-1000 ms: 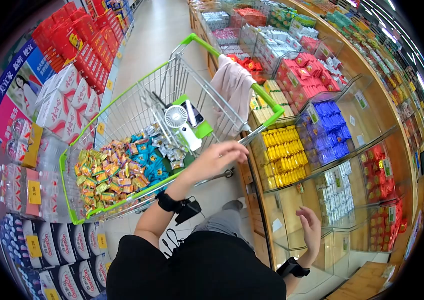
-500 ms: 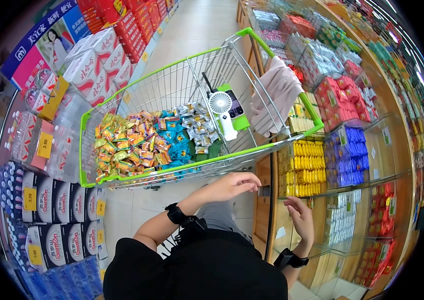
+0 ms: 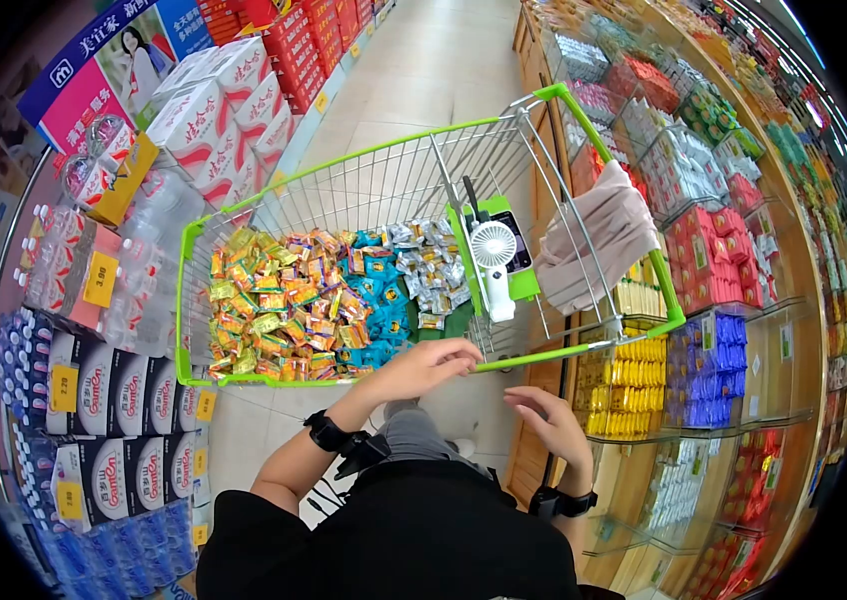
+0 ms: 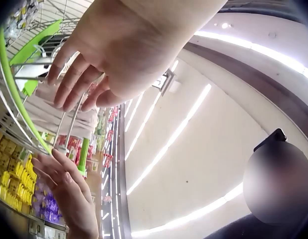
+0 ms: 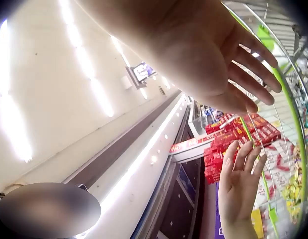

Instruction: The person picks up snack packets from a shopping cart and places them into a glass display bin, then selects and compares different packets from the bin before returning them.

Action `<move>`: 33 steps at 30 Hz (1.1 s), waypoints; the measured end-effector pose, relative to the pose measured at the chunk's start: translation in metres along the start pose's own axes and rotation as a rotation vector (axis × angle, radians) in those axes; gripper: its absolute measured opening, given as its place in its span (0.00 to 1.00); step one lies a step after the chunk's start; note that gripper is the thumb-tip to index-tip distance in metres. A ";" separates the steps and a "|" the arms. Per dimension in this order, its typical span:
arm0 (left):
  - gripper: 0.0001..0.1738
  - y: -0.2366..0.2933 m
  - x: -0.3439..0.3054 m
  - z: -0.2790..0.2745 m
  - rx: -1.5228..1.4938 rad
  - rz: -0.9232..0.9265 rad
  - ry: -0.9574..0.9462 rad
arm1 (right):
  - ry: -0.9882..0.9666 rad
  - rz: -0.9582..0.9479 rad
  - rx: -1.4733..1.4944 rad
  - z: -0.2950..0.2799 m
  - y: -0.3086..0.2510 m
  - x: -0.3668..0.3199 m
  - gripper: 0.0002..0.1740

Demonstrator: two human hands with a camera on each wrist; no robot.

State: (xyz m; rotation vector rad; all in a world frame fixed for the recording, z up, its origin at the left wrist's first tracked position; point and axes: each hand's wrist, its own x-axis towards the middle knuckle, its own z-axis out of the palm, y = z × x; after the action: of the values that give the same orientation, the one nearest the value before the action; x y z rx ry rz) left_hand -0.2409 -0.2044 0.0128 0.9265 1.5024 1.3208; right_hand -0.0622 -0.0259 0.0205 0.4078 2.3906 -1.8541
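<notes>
Hands (image 3: 429,367) (image 3: 551,425) near cart (image 3: 183,320), wrist views add screen (image 5: 142,72)

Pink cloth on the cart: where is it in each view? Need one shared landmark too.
Head: right of centre, the pink cloth hangs at the right end of the green cart rim.
Left wrist: left side of the picture, partly hidden by the left hand.
Right wrist: not visible.
Shared landmark: the green cart rim, at the left edge in left wrist, right side in right wrist.

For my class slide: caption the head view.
Bare hands near a green-rimmed metal shopping cart carrying multicoloured wrapped packets and a white handheld fan.
</notes>
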 end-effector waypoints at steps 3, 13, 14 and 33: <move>0.12 -0.011 -0.006 -0.030 0.037 -0.033 0.087 | -0.090 -0.031 -0.020 0.016 -0.016 0.033 0.14; 0.14 -0.067 -0.006 -0.107 0.173 -0.215 0.075 | -0.226 -0.087 0.064 0.061 -0.012 0.108 0.15; 0.15 -0.072 -0.002 -0.112 0.154 -0.237 0.065 | -0.221 -0.083 0.069 0.064 -0.010 0.114 0.15; 0.15 -0.220 0.119 -0.143 0.213 -0.401 0.043 | -0.035 0.211 0.300 0.085 0.028 0.181 0.17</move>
State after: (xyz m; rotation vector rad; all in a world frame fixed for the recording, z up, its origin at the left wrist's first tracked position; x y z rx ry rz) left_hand -0.4075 -0.1698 -0.2196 0.6806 1.7774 0.9096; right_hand -0.2362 -0.0735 -0.0696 0.6185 1.9605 -2.0997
